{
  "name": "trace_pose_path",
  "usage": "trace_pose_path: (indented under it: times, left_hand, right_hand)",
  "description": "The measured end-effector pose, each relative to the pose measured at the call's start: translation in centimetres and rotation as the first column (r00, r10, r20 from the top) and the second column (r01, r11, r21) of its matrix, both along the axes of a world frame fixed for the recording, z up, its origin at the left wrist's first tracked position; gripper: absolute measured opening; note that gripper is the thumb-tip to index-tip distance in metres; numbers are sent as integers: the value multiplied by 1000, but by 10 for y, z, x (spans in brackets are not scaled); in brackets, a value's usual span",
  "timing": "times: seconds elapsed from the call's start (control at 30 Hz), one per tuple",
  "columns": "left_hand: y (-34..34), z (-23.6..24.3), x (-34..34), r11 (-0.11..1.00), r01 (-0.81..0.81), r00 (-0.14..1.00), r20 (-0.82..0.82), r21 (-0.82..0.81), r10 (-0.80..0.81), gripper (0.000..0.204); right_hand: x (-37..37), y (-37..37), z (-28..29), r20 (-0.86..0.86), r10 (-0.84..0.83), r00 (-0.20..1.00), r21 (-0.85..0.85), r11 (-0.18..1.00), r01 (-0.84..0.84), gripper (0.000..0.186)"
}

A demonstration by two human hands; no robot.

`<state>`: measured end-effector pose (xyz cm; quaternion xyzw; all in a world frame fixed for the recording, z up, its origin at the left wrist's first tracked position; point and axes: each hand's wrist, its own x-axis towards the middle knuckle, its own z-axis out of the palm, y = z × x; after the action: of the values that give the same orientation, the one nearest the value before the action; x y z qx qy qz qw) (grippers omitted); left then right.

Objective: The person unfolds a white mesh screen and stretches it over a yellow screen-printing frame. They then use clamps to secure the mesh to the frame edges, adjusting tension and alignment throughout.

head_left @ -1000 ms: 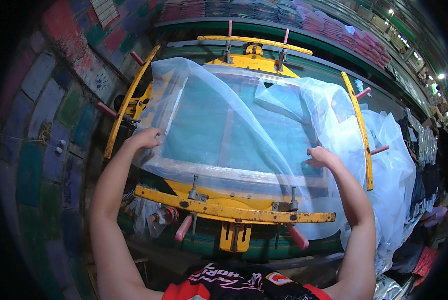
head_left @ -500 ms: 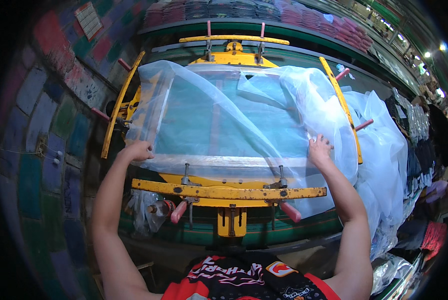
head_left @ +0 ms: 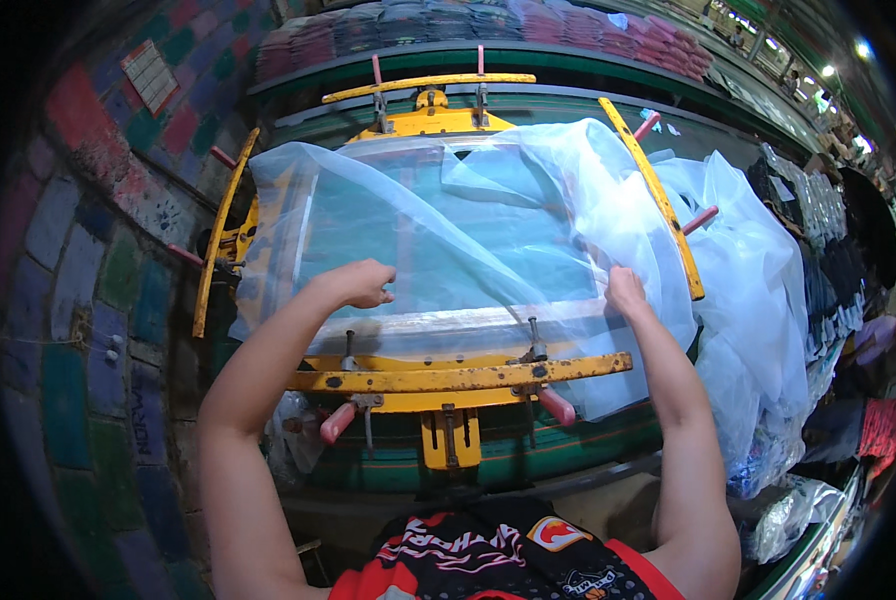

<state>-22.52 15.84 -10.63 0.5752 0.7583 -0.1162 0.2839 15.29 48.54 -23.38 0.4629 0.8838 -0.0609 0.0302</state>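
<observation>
A sheet of sheer white mesh fabric (head_left: 423,225) lies loosely over a rectangular metal frame (head_left: 448,321), with a diagonal fold across it and a bunched heap on its right side. My left hand (head_left: 370,283) is above the mesh near the frame's front left part, its fingers curled; whether anything is in them is hidden. At the frame's front right corner, my right hand (head_left: 623,288) has its fingers closed on the mesh. Yellow clamp bars (head_left: 463,376) with pink-red handles surround the frame on all sides.
More white mesh (head_left: 753,290) spills down to the right of the clamps. Stacks of bagged garments (head_left: 448,25) line the far shelf. Dark folded clothes (head_left: 828,290) hang or lie at the right. A painted brick wall (head_left: 108,290) rises close on the left.
My left hand has moved right, from the frame's left edge to over the mesh. My right hand's fingers have closed at the right corner. The view has shifted slightly.
</observation>
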Motion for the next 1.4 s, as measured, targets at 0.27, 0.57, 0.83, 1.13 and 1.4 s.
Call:
trace_pose_path:
  times: [0.27,0.57,0.83,1.13,1.4]
  left_hand:
    - [37,-16,16,998,56,998,23,-39,-55,43]
    - [26,-4,11,999,-9,996,84,-35,12,45]
    - [-18,8,-26,984,-177,984,17,-39,177,42]
    - [-126,-10,-108,878,-478,876,-58,7,478,41]
    - [-211,-60,-145,660,-745,641,-169,97,749,49]
  right_hand:
    - [26,12,-9,-198,141,970,134,984,-115,16]
    - [59,50,0,-134,-301,944,277,903,328,22]
    - [-22,-19,67,-27,39,999,90,995,-36,44]
    - [-102,-50,88,110,527,843,-319,822,-472,55]
    - [-149,-70,57,98,576,812,-385,774,-502,66]
